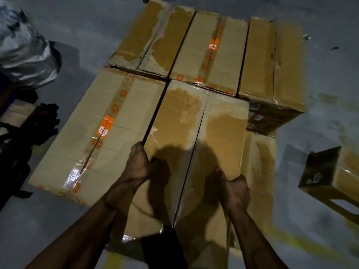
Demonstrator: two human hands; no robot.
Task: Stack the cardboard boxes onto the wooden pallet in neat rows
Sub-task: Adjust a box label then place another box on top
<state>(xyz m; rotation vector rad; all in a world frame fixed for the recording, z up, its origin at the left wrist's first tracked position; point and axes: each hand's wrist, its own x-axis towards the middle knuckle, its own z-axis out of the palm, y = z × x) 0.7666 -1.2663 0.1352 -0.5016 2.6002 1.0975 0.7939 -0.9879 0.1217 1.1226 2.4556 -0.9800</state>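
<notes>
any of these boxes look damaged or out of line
Yes. The far-left box in the back row has its top paper torn and peeling, and sits skewed to its neighbours. One box lies apart on the floor, right.

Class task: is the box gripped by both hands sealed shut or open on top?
Shut: the held box has top flaps meeting along a closed centre seam, under clear tape.

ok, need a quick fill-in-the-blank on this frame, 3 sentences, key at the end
The held box is gripped by ____ hands.
The left hand grips its near-left ____.
The far row holds ____ boxes, including the middle box.

Missing words: both; corner; three
</notes>
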